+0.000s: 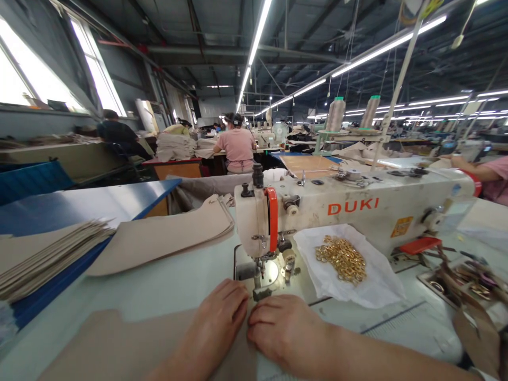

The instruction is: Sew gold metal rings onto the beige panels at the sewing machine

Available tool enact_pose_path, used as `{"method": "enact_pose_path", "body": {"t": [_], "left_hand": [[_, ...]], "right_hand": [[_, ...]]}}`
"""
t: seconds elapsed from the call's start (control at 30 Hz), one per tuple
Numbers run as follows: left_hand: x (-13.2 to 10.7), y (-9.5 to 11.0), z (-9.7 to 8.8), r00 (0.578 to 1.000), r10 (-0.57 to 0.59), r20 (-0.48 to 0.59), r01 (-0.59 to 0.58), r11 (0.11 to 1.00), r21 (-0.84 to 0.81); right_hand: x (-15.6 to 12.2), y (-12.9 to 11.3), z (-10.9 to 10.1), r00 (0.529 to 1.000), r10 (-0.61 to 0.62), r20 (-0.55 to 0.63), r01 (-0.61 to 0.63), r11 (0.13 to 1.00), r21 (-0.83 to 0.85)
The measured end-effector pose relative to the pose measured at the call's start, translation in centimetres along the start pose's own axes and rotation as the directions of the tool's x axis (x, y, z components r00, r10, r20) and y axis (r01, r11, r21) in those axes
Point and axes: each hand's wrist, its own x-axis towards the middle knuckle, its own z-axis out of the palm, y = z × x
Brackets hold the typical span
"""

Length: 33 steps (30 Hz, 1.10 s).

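A flat beige fabric piece lies on the sewing table, its far end running under both hands towards the needle. My left hand rests on it with fingers bent and pressed together at the edge. Close beside it, my right hand has curled fingers closed at the piece's right edge; the fingertips are partly hidden. Just beyond the hands is the needle and presser foot area of a white sewing machine, with a lit plate beneath. A small dark block sits between the fingertips and the needle.
White paper holds a pile of gold metal rings or clasps right of the needle. A tray with straps and rings is far right. Stacked beige panels lie left, more on a blue surface. A co-worker sits ahead.
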Motion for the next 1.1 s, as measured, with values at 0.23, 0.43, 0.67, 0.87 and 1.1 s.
{"method": "enact_pose_path", "body": {"t": [0.23, 0.43, 0.67, 0.87, 1.1], "left_hand": [[0.0, 0.1, 0.0, 1.0, 0.002, 0.014, -0.002, 1.0, -0.002], [-0.1, 0.2, -0.3, 0.999, -0.016, 0.034, 0.018, 0.999, -0.047], [-0.4, 0.5, -0.6, 0.999, -0.036, -0.005, 0.036, 0.997, -0.063], [-0.3, 1.1, -1.0, 0.998, -0.051, -0.021, 0.051, 0.998, -0.045], [1.0, 1.1, 0.0, 0.999, -0.045, -0.02, 0.044, 0.998, -0.044]], "right_hand": [[0.1, 0.1, -0.1, 1.0, 0.016, 0.002, -0.015, 1.0, -0.027], [0.2, -0.1, 0.0, 0.996, 0.086, -0.002, -0.086, 0.991, -0.106], [0.7, 0.0, -0.4, 0.995, 0.096, 0.039, -0.089, 0.985, -0.149], [0.9, -0.1, -0.7, 0.993, 0.099, 0.062, -0.086, 0.978, -0.188], [0.5, 1.6, -1.7, 0.994, 0.042, 0.102, -0.017, 0.97, -0.242]]}}
